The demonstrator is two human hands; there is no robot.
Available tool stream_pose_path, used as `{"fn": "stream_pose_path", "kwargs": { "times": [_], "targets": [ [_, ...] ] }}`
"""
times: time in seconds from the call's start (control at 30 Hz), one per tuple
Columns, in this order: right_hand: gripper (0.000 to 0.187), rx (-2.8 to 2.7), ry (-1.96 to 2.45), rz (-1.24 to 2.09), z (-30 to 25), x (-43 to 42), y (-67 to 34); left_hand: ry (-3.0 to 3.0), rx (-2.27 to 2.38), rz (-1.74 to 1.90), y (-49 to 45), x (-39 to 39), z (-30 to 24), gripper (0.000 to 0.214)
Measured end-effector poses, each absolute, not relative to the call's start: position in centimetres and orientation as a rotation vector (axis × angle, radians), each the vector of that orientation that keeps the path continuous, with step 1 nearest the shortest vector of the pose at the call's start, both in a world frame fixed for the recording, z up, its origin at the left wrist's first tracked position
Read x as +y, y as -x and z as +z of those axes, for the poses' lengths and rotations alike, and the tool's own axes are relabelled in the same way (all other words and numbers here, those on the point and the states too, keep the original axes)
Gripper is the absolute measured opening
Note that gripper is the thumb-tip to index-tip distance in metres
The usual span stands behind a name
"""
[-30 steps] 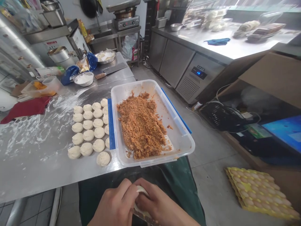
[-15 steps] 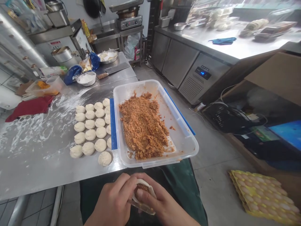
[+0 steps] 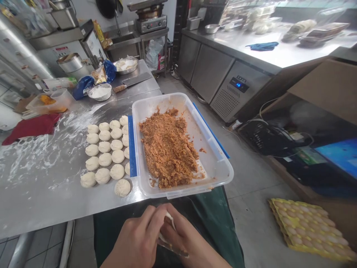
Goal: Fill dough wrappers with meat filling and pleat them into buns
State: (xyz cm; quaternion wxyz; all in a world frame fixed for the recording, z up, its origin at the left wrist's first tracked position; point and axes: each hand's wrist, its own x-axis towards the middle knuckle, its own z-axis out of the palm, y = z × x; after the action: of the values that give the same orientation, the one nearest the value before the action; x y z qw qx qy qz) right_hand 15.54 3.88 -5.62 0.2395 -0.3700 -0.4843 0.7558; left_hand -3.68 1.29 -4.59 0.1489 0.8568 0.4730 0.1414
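My left hand [image 3: 138,242] and my right hand [image 3: 189,243] are low in the view, in front of my green apron, both closed round one white dough wrapper [image 3: 168,227] with brown filling inside. Their fingers pinch its edge together. Just beyond them a clear plastic tub [image 3: 220,167] of shredded brown filling [image 3: 169,147] sits on the steel table's near corner. To the tub's left, several finished white buns [image 3: 104,150] lie in rows on the floured steel table [image 3: 41,190].
At the table's far end are a white bowl of flour [image 3: 99,92], a cleaver [image 3: 133,81], blue bags, a red cloth [image 3: 30,126] and plastic boxes. A steel counter with fridge doors [image 3: 217,78] runs on the right. A yellow egg tray [image 3: 312,229] lies on the floor.
The wrapper's open mouth, which showed filling half a second ago, is now pinched nearly closed between my fingers. The hands stay in the same spot.
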Motion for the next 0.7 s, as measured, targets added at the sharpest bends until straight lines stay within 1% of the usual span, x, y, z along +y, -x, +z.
{"fn": "stream_pose_path", "kwargs": {
  "times": [0.03,0.07,0.1,0.17,0.2,0.23,0.33,0.37,0.47,0.5,0.53,0.6,0.63,0.67,0.7],
  "targets": [
    [0.033,-1.387,1.001,2.04,-5.5,3.9,-15.5,-2.49,1.363,0.387,3.6,1.2,-4.6,0.06],
    [0.032,-1.426,0.994,2.031,-5.4,4.0,-15.5,-2.502,1.362,0.378,3.6,1.2,-4.7,0.058],
    [0.031,-1.442,0.994,2.046,-5.3,4.0,-15.5,-2.496,1.361,0.382,3.6,1.1,-4.7,0.051],
    [0.028,-1.426,1.023,2.093,-5.2,4.1,-15.6,-2.449,1.352,0.409,3.5,1.0,-4.6,0.029],
    [0.026,-1.426,1.042,2.096,-5.1,4.1,-15.6,-2.435,1.348,0.419,3.5,0.9,-4.6,0.023],
    [0.024,-1.444,1.06,2.076,-5.1,4.2,-15.6,-2.444,1.346,0.422,3.5,0.9,-4.6,0.024],
    [0.016,-1.575,1.071,1.989,-5.1,4.3,-15.6,-2.525,1.333,0.396,3.6,1.0,-4.5,0.044],
    [0.014,-1.602,1.06,1.988,-5.1,4.3,-15.6,-2.533,1.325,0.39,3.6,1.0,-4.4,0.044],
    [0.014,-1.594,1.083,2.037,-5.1,4.5,-15.6,-2.479,1.312,0.425,3.6,1.0,-4.2,0.027],
    [0.015,-1.593,1.109,2.033,-5.1,4.6,-15.6,-2.472,1.307,0.445,3.6,1.0,-4.2,0.026],
    [0.015,-1.612,1.133,2.013,-5.1,4.6,-15.7,-2.484,1.305,0.451,3.6,1.0,-4.2,0.031],
    [0.012,-1.688,1.13,1.968,-4.9,4.8,-15.7,-2.527,1.302,0.419,3.6,1.1,-4.3,0.051],
    [0.011,-1.698,1.103,1.977,-4.8,4.9,-15.7,-2.534,1.308,0.399,3.6,1.1,-4.4,0.057],
    [0.014,-1.677,1.075,2.011,-4.6,5.0,-15.8,-2.522,1.318,0.385,3.7,1.1,-4.4,0.056],
    [0.019,-1.623,1.045,2.059,-4.5,5.1,-15.9,-2.491,1.332,0.389,3.8,1.2,-4.5,0.049]
  ]
}}
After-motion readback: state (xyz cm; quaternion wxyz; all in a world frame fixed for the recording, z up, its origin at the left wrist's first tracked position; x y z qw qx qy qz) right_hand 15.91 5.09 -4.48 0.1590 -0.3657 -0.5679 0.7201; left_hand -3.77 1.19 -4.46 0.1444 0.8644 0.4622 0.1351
